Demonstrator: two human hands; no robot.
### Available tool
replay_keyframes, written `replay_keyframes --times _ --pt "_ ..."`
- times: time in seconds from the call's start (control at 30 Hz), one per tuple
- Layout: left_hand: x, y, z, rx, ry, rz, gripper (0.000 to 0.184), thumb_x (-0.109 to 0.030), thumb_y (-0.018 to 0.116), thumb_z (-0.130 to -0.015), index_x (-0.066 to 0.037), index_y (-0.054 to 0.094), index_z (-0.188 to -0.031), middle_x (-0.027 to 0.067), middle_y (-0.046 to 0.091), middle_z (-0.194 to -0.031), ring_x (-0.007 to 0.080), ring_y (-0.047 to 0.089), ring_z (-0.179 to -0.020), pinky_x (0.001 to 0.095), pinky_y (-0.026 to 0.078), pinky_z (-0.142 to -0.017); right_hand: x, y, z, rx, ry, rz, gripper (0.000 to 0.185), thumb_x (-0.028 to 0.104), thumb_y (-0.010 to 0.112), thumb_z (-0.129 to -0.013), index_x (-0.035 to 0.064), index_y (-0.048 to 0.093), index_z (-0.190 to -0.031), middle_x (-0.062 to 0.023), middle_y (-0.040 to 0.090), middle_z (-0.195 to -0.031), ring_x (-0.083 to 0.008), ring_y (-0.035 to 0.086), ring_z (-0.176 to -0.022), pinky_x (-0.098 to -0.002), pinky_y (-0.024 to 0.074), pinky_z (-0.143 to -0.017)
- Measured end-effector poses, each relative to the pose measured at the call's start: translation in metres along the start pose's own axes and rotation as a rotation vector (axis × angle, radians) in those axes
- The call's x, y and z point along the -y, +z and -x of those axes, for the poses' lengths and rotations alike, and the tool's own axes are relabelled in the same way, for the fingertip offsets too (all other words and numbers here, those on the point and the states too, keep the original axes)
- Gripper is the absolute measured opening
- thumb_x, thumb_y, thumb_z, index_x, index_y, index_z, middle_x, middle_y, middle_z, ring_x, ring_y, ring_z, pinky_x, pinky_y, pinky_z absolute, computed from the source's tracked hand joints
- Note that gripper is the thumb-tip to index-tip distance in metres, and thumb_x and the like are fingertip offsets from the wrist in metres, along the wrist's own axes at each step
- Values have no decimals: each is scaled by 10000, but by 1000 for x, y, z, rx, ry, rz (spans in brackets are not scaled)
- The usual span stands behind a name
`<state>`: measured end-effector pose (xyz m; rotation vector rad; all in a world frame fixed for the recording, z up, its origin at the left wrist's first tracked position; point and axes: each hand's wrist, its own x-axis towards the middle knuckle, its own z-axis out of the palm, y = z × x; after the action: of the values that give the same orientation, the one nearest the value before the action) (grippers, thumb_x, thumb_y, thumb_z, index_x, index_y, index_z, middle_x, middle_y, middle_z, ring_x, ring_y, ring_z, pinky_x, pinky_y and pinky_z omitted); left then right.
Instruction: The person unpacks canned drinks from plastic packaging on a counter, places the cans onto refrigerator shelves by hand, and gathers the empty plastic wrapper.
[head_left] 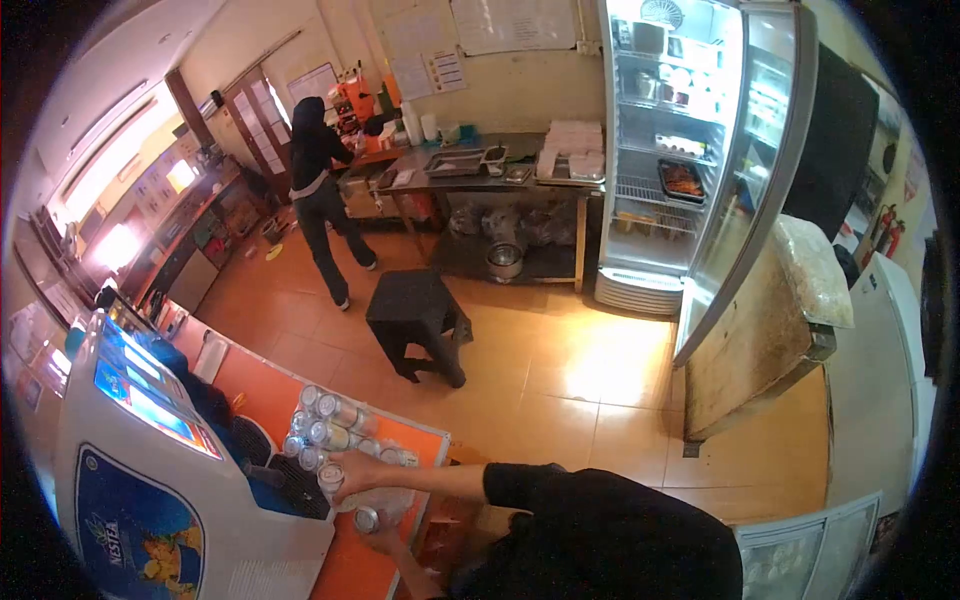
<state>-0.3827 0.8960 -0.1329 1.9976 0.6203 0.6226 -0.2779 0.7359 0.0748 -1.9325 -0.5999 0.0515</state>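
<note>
From the lower right, two black-sleeved arms reach to an orange counter (255,372). My right hand (357,473), the upper one, is closed on a silver-topped can (331,477) at the near side of a group of cans (330,434). Below it, my left hand (385,538) is wrapped round another can (367,519) near the counter's edge. Clear plastic wrap lies around the grouped cans and beside my right hand. Both held cans look roughly upright.
A drinks dispenser (140,500) stands left of the cans. Beyond the counter are a black stool (412,310), an open lit fridge (650,285) and a metal table (450,178). Another person (318,185) stands at the back. A wooden block (750,365) is at the right.
</note>
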Motion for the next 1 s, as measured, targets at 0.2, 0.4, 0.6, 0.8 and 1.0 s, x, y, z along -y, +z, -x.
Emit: replay_keyframes --times 0.2,0.4,0.6,0.8,1.0 --pt "-64 -8 11 -228 61 74 648 -234 775 -768 24 465 -1275 199 535 -1237 315 588 -1058 423 521 -855 4 -93 46 26 152 -547 706 404 823 -625 44 558 -1171 -106 627 -1014 -233 622 -920 -353 524 -781" --pt "-173 14 20 -387 117 258 626 -251 767 -778 23 478 -1260 184 544 -1216 302 586 -1053 414 518 -860 -88 -226 96 -275 305 -511 652 335 820 -697 89 527 -1225 -102 597 -1061 -210 615 -949 -322 558 -721" --pt "-279 115 57 -246 32 546 604 -269 760 -788 21 492 -1245 169 553 -1194 288 585 -1049 406 514 -865 -132 -422 208 -731 427 -573 581 252 813 -701 84 532 -1181 -82 596 -1054 -217 625 -959 -365 596 -699" --pt "-372 267 119 162 -157 801 585 -286 753 -797 19 505 -1230 154 562 -1173 275 584 -1045 397 511 -871 -183 -584 294 -1113 381 -462 540 305 779 -752 39 533 -1154 -84 584 -997 -193 610 -922 -309 572 -706" --pt "-544 424 179 648 187 826 622 -331 688 -852 -58 364 -1307 120 422 -1254 257 478 -1138 425 451 -934 -184 -720 337 -1270 346 -606 537 415 695 -817 79 470 -1170 -79 543 -1044 -203 582 -969 -351 553 -744"
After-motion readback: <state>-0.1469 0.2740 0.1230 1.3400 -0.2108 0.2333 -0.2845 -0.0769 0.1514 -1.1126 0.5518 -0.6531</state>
